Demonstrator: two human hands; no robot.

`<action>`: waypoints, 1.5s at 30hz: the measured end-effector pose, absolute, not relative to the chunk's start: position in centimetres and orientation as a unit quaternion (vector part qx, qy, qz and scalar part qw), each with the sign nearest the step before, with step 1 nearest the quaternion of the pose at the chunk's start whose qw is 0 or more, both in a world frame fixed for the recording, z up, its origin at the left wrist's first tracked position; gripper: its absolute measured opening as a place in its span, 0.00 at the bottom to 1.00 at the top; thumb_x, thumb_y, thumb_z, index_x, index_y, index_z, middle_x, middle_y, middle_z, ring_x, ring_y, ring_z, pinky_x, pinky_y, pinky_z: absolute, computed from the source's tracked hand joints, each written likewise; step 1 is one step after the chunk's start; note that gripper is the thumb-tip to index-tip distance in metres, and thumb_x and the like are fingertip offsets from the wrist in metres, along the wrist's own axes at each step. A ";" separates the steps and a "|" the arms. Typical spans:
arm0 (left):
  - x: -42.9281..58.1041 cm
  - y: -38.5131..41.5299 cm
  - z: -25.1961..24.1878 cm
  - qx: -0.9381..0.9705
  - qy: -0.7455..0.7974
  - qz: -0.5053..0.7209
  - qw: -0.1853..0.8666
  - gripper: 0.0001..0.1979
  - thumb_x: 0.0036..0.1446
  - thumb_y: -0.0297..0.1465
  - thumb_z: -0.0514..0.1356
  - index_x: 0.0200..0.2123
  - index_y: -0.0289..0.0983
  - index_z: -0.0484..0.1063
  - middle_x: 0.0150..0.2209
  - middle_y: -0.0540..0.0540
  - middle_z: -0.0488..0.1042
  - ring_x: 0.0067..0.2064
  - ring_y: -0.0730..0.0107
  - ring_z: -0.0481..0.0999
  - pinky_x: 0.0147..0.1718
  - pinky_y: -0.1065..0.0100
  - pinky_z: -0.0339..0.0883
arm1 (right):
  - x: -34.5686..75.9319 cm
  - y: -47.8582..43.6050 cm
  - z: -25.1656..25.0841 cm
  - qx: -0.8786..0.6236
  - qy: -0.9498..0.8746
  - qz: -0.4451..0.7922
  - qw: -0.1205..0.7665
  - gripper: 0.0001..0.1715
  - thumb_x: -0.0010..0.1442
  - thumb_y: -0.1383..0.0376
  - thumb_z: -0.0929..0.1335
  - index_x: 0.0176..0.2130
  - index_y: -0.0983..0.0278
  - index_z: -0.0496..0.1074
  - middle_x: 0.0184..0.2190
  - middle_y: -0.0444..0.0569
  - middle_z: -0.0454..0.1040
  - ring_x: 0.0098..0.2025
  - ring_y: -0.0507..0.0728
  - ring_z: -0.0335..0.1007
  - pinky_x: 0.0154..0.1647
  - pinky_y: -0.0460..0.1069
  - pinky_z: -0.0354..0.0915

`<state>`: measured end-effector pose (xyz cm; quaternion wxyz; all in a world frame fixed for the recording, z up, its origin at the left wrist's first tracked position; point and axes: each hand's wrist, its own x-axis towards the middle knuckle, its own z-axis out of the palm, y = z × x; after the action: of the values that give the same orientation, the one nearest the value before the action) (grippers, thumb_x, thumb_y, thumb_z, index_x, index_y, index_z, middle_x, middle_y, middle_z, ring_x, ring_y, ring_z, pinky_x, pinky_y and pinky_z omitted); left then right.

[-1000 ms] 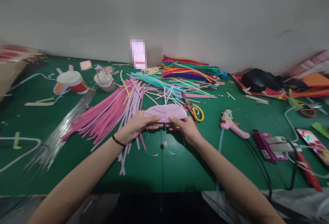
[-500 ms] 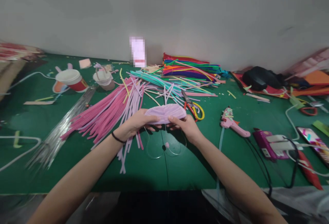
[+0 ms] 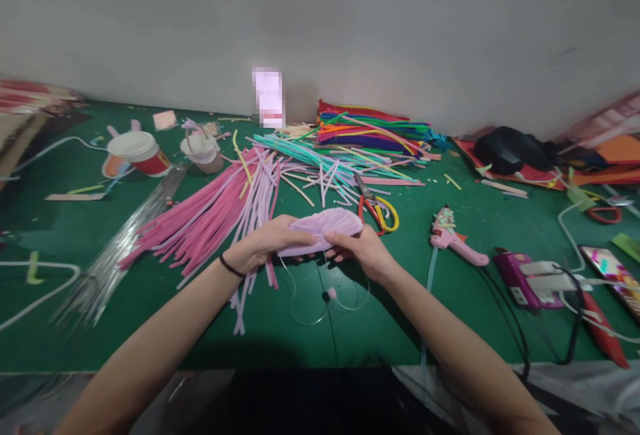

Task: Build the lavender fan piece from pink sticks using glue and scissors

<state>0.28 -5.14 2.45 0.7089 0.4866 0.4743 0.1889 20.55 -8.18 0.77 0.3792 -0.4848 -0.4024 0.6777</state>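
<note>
A ribbed lilac piece (image 3: 327, 223) is held between both hands above the green table. My left hand (image 3: 280, 238) grips its left end, thumb on top and fingers beneath. On its right end, my right hand (image 3: 355, 245) pinches with the thumb on the face and the fingers behind. Thin clear wire loops hang below the piece, with a small pink bead (image 3: 333, 293) near them. Scissors (image 3: 379, 212) with red and yellow handles lie just beyond my right hand. Pink pipe cleaners (image 3: 200, 222) and lilac ones (image 3: 257, 195) spread to the left.
Multicoloured pipe cleaners (image 3: 375, 132) lie at the back. A pink glue gun (image 3: 457, 245), a purple box (image 3: 517, 278) and a phone (image 3: 613, 278) are at right. Silvery wires (image 3: 125, 242), a lidded paper cup (image 3: 145, 153) and a small basket (image 3: 201, 152) stand or lie left.
The lilac piece has tilted and dropped slightly toward me, still in both hands. The wire loops and the bead have swung down and a little to the right.
</note>
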 end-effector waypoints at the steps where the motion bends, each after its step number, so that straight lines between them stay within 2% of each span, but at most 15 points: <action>1: 0.3 -5.1 2.5 0.488 0.475 0.187 0.708 0.11 0.45 0.34 0.70 0.32 0.34 0.80 0.27 0.47 0.79 0.24 0.74 0.74 0.22 0.77 0.65 | 20.5 -8.2 0.7 -0.486 -0.404 0.676 0.380 0.19 0.46 0.59 0.77 0.36 0.69 0.77 0.29 0.53 0.80 0.26 0.54 0.78 0.22 0.43 0.71; 5: 0.1 -5.0 2.5 0.510 0.475 0.180 0.695 0.12 0.44 0.34 0.70 0.32 0.34 0.80 0.27 0.47 0.79 0.26 0.73 0.74 0.22 0.76 0.64 | 20.4 -8.2 0.7 -0.485 -0.406 0.677 0.376 0.18 0.47 0.60 0.77 0.36 0.68 0.77 0.28 0.53 0.80 0.26 0.53 0.77 0.24 0.43 0.72; 10: 0.0 -4.9 3.0 0.529 0.499 0.199 0.657 0.14 0.46 0.39 0.68 0.33 0.34 0.79 0.28 0.47 0.78 0.27 0.71 0.74 0.25 0.74 0.65 | 20.8 -8.2 0.9 -0.435 -0.396 0.732 0.343 0.20 0.49 0.59 0.76 0.40 0.66 0.77 0.35 0.52 0.81 0.31 0.53 0.79 0.30 0.44 0.74; 13: 0.1 -4.8 3.4 0.509 0.516 0.226 0.651 0.14 0.49 0.40 0.66 0.30 0.33 0.78 0.25 0.47 0.77 0.25 0.71 0.72 0.25 0.72 0.65 | 20.7 -8.3 0.8 -0.418 -0.397 0.752 0.318 0.19 0.47 0.59 0.77 0.37 0.67 0.77 0.36 0.53 0.80 0.33 0.53 0.79 0.33 0.44 0.74; 16: 0.1 -4.8 3.6 0.499 0.516 0.229 0.657 0.15 0.48 0.40 0.66 0.31 0.33 0.77 0.25 0.47 0.76 0.24 0.71 0.71 0.25 0.72 0.64 | 20.5 -8.4 0.6 -0.427 -0.401 0.741 0.328 0.19 0.47 0.57 0.77 0.35 0.68 0.77 0.33 0.53 0.80 0.31 0.53 0.78 0.32 0.45 0.74; 20: -0.1 -4.8 3.4 0.514 0.510 0.229 0.650 0.17 0.46 0.40 0.69 0.36 0.34 0.78 0.30 0.46 0.78 0.29 0.70 0.73 0.28 0.72 0.64 | 20.4 -8.4 0.4 -0.432 -0.410 0.736 0.321 0.19 0.47 0.57 0.77 0.35 0.68 0.78 0.34 0.54 0.80 0.31 0.53 0.78 0.32 0.46 0.74; 28: -0.4 -4.6 3.1 0.546 0.506 0.200 0.637 0.18 0.45 0.41 0.69 0.34 0.33 0.78 0.30 0.48 0.78 0.29 0.70 0.72 0.28 0.72 0.61 | 20.5 -8.4 0.3 -0.435 -0.410 0.736 0.318 0.19 0.46 0.57 0.77 0.35 0.68 0.79 0.37 0.54 0.81 0.31 0.52 0.78 0.33 0.46 0.73; 32: -0.6 -4.5 3.3 0.599 0.468 0.195 0.620 0.20 0.46 0.41 0.68 0.40 0.34 0.76 0.35 0.48 0.78 0.34 0.66 0.75 0.32 0.70 0.64 | 20.4 -8.4 0.3 -0.438 -0.416 0.735 0.310 0.20 0.46 0.56 0.77 0.35 0.68 0.78 0.36 0.55 0.81 0.30 0.52 0.77 0.32 0.46 0.73; 37: -1.1 -4.1 3.3 0.688 0.455 0.181 0.536 0.30 0.43 0.40 0.68 0.50 0.35 0.70 0.47 0.45 0.76 0.46 0.58 0.75 0.42 0.66 0.67 | 20.3 -8.5 0.6 -0.433 -0.448 0.738 0.261 0.21 0.46 0.55 0.77 0.33 0.70 0.77 0.31 0.54 0.80 0.28 0.52 0.77 0.30 0.46 0.72; 41: -1.2 -4.0 3.6 0.743 0.403 0.128 0.519 0.31 0.43 0.37 0.66 0.53 0.35 0.69 0.49 0.44 0.76 0.48 0.56 0.75 0.46 0.64 0.66 | 20.2 -8.6 1.0 -0.426 -0.475 0.742 0.209 0.21 0.44 0.55 0.78 0.32 0.70 0.78 0.29 0.52 0.80 0.27 0.52 0.76 0.31 0.46 0.72; 45: -1.0 -4.2 3.9 0.776 0.381 0.090 0.495 0.32 0.43 0.34 0.63 0.55 0.35 0.68 0.48 0.44 0.76 0.46 0.54 0.76 0.44 0.63 0.67 | 20.0 -8.6 1.1 -0.420 -0.491 0.743 0.177 0.22 0.44 0.54 0.77 0.33 0.70 0.79 0.29 0.52 0.80 0.27 0.51 0.76 0.31 0.46 0.72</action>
<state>-0.97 -4.21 3.88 0.4948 0.7759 0.3808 0.0902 20.04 -8.62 1.13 0.1766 -0.4201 -0.4905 0.7428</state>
